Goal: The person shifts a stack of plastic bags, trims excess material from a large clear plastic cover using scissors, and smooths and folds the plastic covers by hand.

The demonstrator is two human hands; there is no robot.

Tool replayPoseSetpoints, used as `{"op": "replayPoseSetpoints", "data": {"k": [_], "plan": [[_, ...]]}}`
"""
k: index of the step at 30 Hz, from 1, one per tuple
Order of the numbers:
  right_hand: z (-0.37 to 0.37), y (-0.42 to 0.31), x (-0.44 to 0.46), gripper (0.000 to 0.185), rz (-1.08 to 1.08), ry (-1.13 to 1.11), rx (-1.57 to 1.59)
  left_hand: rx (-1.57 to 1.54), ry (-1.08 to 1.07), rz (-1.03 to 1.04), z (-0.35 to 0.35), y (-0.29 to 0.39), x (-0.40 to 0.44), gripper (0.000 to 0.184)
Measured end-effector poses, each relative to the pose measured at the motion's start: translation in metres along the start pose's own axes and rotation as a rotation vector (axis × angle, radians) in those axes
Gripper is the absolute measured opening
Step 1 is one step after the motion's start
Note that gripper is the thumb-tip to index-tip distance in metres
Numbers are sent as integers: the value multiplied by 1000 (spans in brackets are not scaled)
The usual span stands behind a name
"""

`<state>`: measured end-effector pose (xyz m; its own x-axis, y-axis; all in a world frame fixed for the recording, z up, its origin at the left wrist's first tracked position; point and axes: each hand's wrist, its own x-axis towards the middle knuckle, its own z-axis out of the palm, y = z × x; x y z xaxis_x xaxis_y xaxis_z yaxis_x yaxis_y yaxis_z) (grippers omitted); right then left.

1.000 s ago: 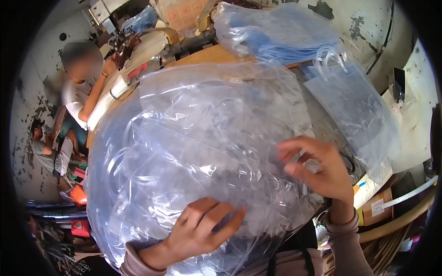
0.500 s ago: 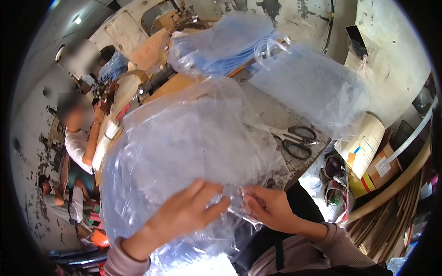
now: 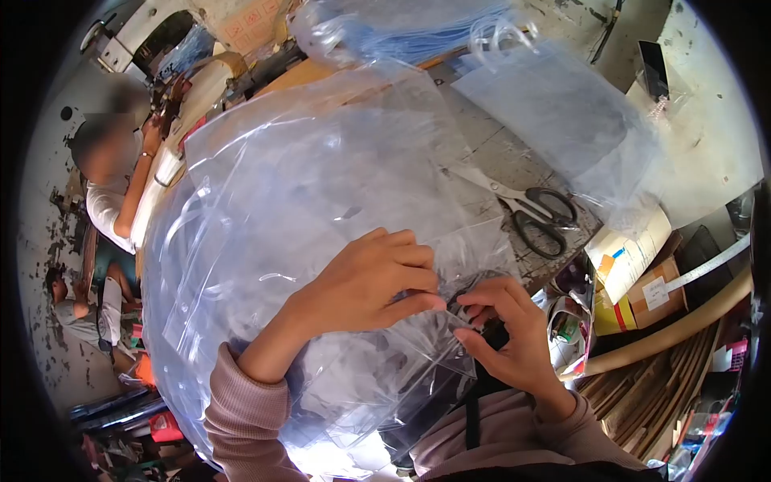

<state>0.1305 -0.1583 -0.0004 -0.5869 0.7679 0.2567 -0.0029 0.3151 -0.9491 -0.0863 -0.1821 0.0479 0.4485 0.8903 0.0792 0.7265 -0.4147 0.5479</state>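
Note:
A large pile of clear plastic bags (image 3: 297, 185) covers the work surface in front of me and hangs over its near edge. My left hand (image 3: 373, 277) reaches across the pile, thumb and fingertips pinched on the plastic at its right side. Facing it, my right hand (image 3: 510, 333) has its thumb and forefinger around the same crumpled plastic edge, only a short gap away. What exactly lies between the fingertips is hard to see through the glare. Black-handled scissors (image 3: 530, 210) lie on the tabletop beyond my right hand.
Flat clear bags (image 3: 562, 120) lie at the back right, beside a bluish stack of plastic (image 3: 418, 32). A phone (image 3: 654, 71) leans on the wall. Cardboard boxes (image 3: 654, 293) and a curved tube (image 3: 675, 333) stand low at right. A co-worker (image 3: 108, 205) sits at left.
Both hands have moved up and right in view, the left hand nearer the right. The view has tilted down, so the scissors sit further right and the background higher.

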Motion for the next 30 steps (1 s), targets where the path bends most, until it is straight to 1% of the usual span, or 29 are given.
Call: {"op": "replayPoseSetpoints", "data": {"k": [1,2,4,5,7,10,12,14,15,17,18,19,20,22,24,26,28,30], "plan": [[1,-1,2,23,-78,-3,-153,32,30,38,2,-1,0,21],[2,1,2,23,-74,-13,-154,63,64,79,3,-2,0,22],[0,4,-1,16,-57,-41,-154,84,67,84,4,-1,-1,22],[0,3,0,16,-54,-52,-155,113,61,97,4,-1,-1,23],[-1,-1,1,9,2,-56,-121,118,52,86,3,0,-1,23],[-2,0,2,5,-37,-62,-198,106,41,56,-14,1,-3,21],[-4,3,1,4,-54,-65,-214,83,44,20,-32,-5,-11,20],[-4,4,2,4,-77,-67,-225,70,109,-119,-53,-16,-23,18],[-5,3,2,4,-46,-72,-212,72,111,-122,-56,-20,-26,18],[-4,4,2,5,-22,-80,-203,-10,211,-152,-56,-28,-30,13],[-2,7,2,6,-4,-52,-82,-8,215,-153,-53,-29,-30,13],[-1,9,1,7,16,-22,39,-34,210,-93,-49,-29,-27,12],[0,5,2,7,16,-22,39,-61,203,-32,-44,-29,-24,10],[3,-3,5,8,-34,-41,-15,-36,182,-20,-31,-23,-20,9],[3,-3,4,8,-36,-69,-69,-13,162,-3,-26,-18,-17,9],[3,-2,4,8,-41,-103,-120,-2,90,-95,-27,-15,-17,16],[5,-1,3,7,4,-66,-100,17,88,-118,-27,-13,-17,18],[4,3,4,6,-29,-70,-130,34,88,-139,-26,-13,-16,21]]}}
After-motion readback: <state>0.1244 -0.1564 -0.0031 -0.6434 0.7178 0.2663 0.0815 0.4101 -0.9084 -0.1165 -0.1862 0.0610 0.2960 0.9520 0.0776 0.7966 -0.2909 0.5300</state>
